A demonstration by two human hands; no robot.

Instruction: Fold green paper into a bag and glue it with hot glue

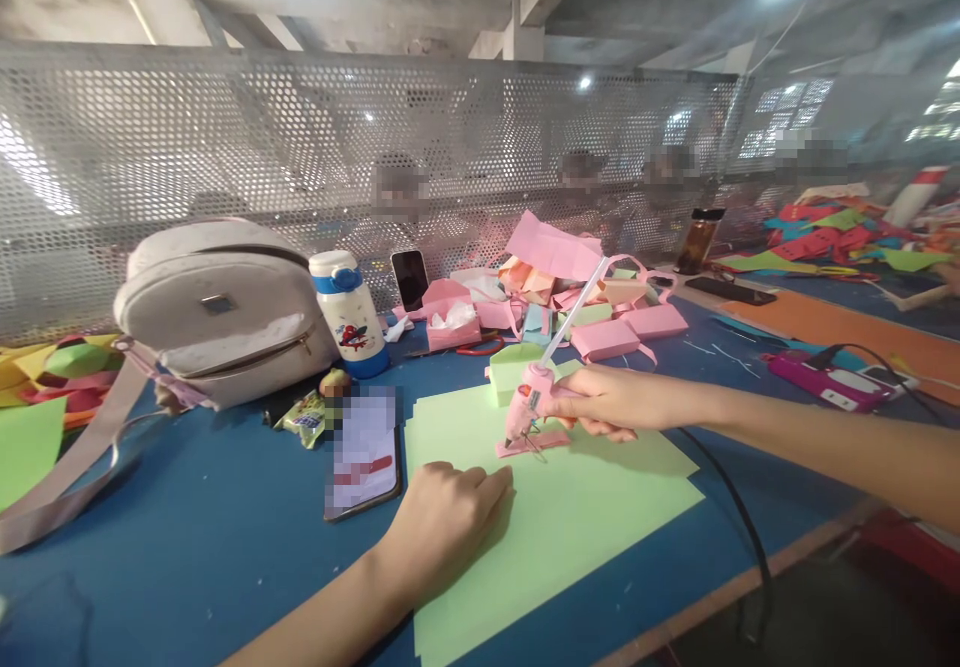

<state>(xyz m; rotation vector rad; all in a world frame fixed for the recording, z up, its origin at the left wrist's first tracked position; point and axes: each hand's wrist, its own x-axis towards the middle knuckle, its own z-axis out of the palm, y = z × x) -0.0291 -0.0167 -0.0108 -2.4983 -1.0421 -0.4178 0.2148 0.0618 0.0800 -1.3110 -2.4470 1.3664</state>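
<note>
My right hand (pixel 600 402) is wrapped round a pink hot glue gun (pixel 526 399), with a long whitish glue stick (pixel 574 312) rising from its back. Its nozzle points down at one end of a narrow pink paper strip (pixel 551 443). That strip lies on light green paper sheets (pixel 585 537). On the same sheets, below and left of the strip, rests my left hand (pixel 457 517), curled closed with its knuckles up. Whatever is under its fingers, if anything, is hidden. Just behind the glue gun stands a small green paper box (pixel 510 372).
Behind lie pink paper boxes (pixel 622 335). To the left are a phone (pixel 366 457), a snack packet (pixel 304 419), a bottle (pixel 351 317) and a white backpack (pixel 217 297). A black cord (pixel 739 507) hangs over the table edge. A purple power strip (pixel 817 379) lies right.
</note>
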